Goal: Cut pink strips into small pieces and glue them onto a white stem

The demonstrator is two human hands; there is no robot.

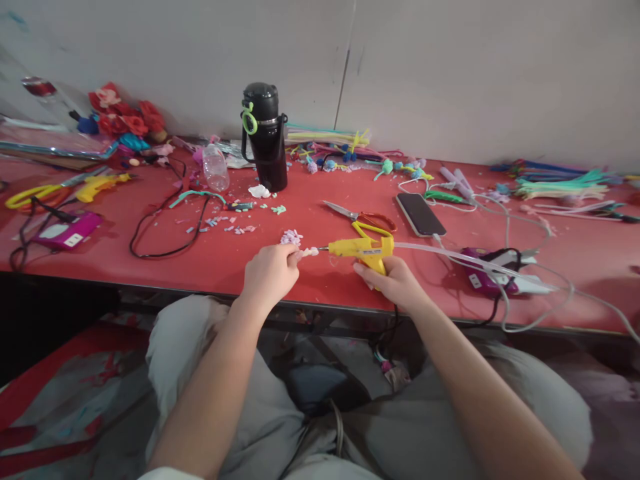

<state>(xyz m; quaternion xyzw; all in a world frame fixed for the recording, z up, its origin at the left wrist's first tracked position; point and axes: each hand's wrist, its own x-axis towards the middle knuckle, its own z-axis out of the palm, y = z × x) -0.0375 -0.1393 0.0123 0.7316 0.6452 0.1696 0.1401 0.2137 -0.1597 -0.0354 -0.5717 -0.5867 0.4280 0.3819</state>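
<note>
In my right hand [393, 283] is a yellow hot glue gun [360, 249], gripped by its handle, with a long clear glue stick [425, 249] trailing out of its back. Its nozzle points left, close to a small pale pink fuzzy piece [311, 251]. My left hand [271, 272] pinches this piece between thumb and fingers. Just beyond those fingertips lies a cluster of small lilac bits [291, 237]. Behind the glue gun rest scissors [360, 219] with red and yellow handles, blades pointing left.
A black bottle [270, 140] stands near the wall. A phone [421, 215] with a white cable lies right, near a purple power strip [483, 273]. Pipe cleaners [565, 187] are piled far right. At left are another glue gun [103, 187] and a looped black cable [150, 255].
</note>
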